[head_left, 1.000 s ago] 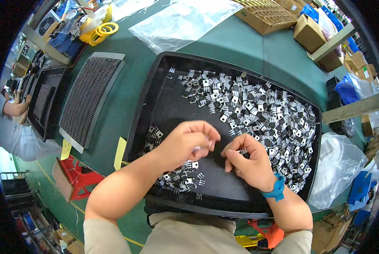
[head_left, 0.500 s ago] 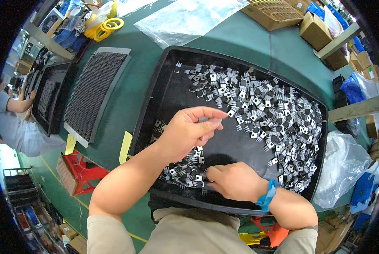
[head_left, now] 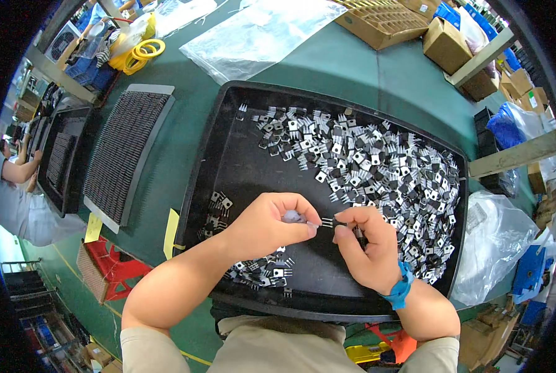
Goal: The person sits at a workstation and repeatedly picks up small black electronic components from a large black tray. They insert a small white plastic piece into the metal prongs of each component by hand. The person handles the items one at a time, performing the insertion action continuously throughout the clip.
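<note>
Over the middle of a black tray (head_left: 222, 99), my two hands meet almost fingertip to fingertip. My right hand (head_left: 372, 248), with a blue band on its wrist, pinches a three-legged transistor (head_left: 328, 222); its legs point at my left fingertips and its body is mostly hidden by the fingers. My left hand (head_left: 270, 227) is closed, thumb against forefinger, on something small and pale; a whitish lump shows inside its curled fingers, its kind unclear. A large heap of loose transistors (head_left: 377, 168) covers the tray's right side. A smaller pile (head_left: 262, 271) lies under my left forearm.
Left of the tray lies a grey panel (head_left: 128, 143) filled with rows of dark parts. Clear plastic bags (head_left: 253, 37) lie behind and to the right. Cardboard boxes (head_left: 455, 53) stand at the far right. Another person (head_left: 23, 180) works at a tray on the far left.
My right hand has risen from beside the small pile to my left fingertips, with a transistor now showing in its pinch. My left hand sits slightly lower. The whole view has shifted a little.
</note>
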Available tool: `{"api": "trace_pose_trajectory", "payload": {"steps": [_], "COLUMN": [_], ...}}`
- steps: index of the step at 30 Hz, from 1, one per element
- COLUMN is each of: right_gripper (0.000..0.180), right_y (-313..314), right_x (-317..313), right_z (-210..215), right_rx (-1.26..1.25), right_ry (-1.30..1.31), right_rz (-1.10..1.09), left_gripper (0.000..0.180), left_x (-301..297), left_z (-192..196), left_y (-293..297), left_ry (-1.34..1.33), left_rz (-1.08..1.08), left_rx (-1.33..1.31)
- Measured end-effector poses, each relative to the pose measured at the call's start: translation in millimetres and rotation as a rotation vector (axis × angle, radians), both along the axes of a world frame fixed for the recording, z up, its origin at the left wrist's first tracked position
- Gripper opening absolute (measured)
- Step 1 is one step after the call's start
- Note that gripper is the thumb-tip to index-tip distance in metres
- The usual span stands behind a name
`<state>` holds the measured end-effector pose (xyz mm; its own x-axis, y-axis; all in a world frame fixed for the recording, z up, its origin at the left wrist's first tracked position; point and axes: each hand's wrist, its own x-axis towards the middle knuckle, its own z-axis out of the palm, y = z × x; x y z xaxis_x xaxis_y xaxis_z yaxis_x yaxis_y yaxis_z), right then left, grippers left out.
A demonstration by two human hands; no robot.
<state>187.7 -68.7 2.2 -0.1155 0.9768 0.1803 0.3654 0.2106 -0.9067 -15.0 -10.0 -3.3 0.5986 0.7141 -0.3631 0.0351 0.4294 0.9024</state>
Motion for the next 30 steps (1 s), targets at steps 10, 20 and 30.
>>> {"api": "trace_pose_trajectory", "payload": {"steps": [10, 20, 30], "right_gripper": [0.018, 0.015, 0.011], "right_y": [-0.1, 4.7, 2.6], "right_x": [-3.7, -2.8, -1.9], "right_z": [8.9, 11.1, 9.1], "right_rx": [0.035, -0.029, -0.396], "right_ry": [-0.067, -0.129, 0.220], "right_rz": [0.086, 0.194, 0.035], "left_gripper": [0.011, 0.011, 0.013], "left_x": [-3.1, -2.2, -2.7], "left_z": [4.3, -5.1, 4.6], "left_y": [1.0, 0.0, 2.0], "left_ry": [0.059, 0.125, 0.066], "left_rz": [-0.071, -0.092, -0.066], "left_rx": [-0.050, 0.153, -0.084]}}
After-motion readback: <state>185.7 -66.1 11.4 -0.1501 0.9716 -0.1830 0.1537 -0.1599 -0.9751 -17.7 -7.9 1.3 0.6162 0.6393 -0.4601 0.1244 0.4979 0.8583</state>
